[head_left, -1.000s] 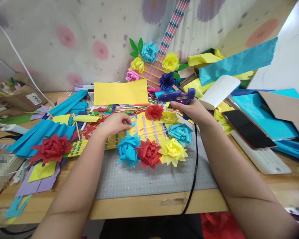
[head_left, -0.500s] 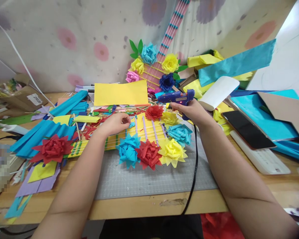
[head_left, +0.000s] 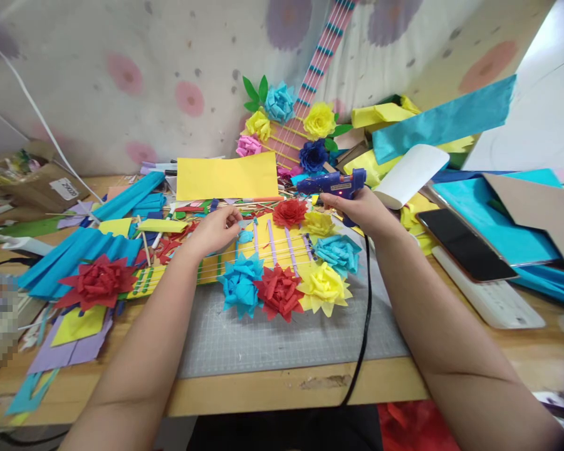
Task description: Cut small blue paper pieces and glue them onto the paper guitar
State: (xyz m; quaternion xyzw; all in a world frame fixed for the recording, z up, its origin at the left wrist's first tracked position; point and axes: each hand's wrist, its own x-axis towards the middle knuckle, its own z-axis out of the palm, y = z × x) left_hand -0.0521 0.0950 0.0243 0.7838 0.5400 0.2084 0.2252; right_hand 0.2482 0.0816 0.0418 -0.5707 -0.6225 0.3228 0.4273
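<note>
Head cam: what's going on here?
A person works bare-handed at a cluttered craft table. The right hand holds a blue hot-glue gun, nozzle toward the left, above the table. The left hand is at the yellow toy guitar, beside a small blue piece; whether it holds anything can't be told. Red, yellow and blue paper flowers edge the guitar's body, which lies over a gray cutting mat.

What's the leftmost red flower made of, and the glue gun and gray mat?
Red flower: probably crepe or tissue paper, matte, with folded, pointed petals. Glue gun: likely plastic, slightly shiny, with a rigid molded body. Gray mat: maybe vinyl, flat, dull, grid-printed.
</note>
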